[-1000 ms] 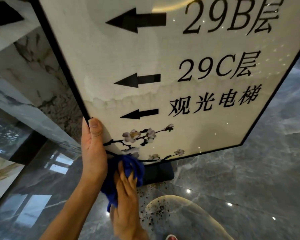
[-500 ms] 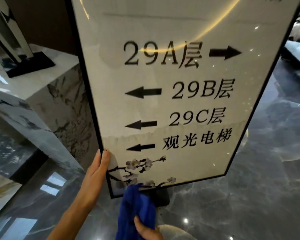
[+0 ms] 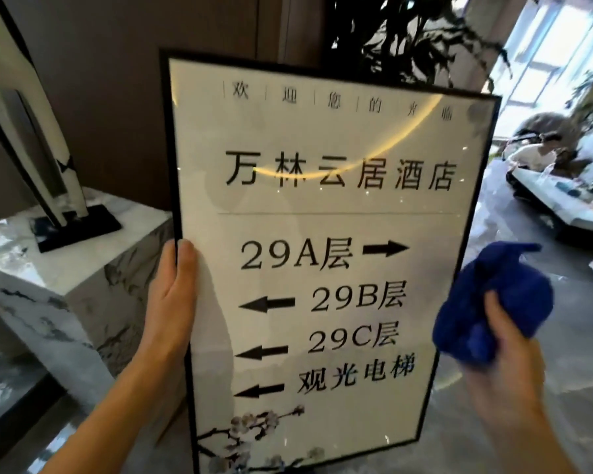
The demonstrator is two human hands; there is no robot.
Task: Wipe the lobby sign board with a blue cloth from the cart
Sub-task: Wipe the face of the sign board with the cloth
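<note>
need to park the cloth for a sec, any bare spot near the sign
Bare white marble pedestal top between the black sculpture base and the black-framed sign board. Right of the sign, open grey marble floor. The frame's left edge is taken by the left hand; the right hand holds the blue cloth.

A marble plinth (image 3: 65,268) at lower left carries a black-and-white sculpture (image 3: 24,107) before a brown wall (image 3: 117,97), grey polished floor (image 3: 562,354) runs right, and bright windows (image 3: 555,46) fill the upper right.
</note>
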